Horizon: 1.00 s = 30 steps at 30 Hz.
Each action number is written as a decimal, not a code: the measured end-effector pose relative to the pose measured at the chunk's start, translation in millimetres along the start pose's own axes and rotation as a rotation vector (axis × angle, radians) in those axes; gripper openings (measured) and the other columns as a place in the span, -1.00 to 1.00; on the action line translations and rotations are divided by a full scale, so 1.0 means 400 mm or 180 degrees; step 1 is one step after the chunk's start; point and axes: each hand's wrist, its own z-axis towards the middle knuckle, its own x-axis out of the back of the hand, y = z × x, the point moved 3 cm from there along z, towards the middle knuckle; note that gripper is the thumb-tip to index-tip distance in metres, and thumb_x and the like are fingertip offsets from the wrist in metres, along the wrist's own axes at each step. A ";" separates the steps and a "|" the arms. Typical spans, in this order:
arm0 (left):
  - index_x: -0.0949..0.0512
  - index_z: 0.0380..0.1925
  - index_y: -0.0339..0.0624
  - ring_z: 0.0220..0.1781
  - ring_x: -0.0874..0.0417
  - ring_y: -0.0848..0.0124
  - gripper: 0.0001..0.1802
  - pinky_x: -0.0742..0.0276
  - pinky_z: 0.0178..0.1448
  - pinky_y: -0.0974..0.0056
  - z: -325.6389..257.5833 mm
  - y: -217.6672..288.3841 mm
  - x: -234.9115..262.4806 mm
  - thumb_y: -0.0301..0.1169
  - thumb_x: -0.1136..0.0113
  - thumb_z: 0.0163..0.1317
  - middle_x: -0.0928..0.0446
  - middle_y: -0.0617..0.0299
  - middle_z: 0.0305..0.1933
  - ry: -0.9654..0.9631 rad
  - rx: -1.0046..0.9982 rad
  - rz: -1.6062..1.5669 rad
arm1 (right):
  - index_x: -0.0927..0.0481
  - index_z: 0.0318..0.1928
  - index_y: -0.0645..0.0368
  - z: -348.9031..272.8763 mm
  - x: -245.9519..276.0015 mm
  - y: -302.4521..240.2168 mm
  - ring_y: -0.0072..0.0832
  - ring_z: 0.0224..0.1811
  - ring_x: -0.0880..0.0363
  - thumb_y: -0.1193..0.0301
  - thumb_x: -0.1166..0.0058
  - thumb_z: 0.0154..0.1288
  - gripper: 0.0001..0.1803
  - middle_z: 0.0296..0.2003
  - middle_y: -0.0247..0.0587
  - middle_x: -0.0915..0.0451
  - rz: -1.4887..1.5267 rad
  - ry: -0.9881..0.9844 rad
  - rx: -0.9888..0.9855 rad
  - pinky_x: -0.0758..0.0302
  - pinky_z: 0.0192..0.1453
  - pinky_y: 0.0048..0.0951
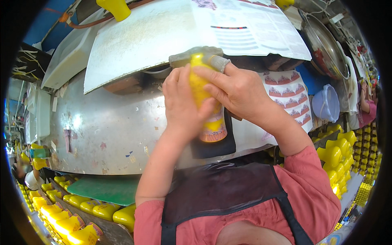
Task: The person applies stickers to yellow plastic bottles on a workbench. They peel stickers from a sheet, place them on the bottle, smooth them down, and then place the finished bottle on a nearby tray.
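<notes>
A glossy yellow vase lies lengthwise between my hands over a black pad on the metal table. Around its near end runs a patterned decal band in purple and reddish brown. My left hand is pressed along the vase's left side, fingers close together and slightly blurred. From the right, my right hand grips the vase near its far end; a grey wrap covers one fingertip. Just beyond the vase sits a crumpled grey cloth. My fingers hide much of the vase's middle.
A decal sheet lies right of my hands, near a lavender bucket. A white board overhangs the table's far side. Yellow vases line racks at lower left, beside a green board; more yellow vases stand at right.
</notes>
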 end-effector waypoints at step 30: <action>0.03 0.58 -0.02 0.44 -0.38 0.25 -0.31 -0.28 0.52 0.14 -0.029 0.009 -0.054 -0.06 0.11 0.61 -0.31 0.06 0.44 0.0149 0.2247 -0.4069 | -0.72 -0.23 -0.04 -0.195 0.000 -0.017 -0.32 -0.34 -0.66 0.50 -0.32 0.02 -0.76 -0.26 -0.32 -0.70 0.1184 0.0625 0.0822 -0.58 -0.35 -0.32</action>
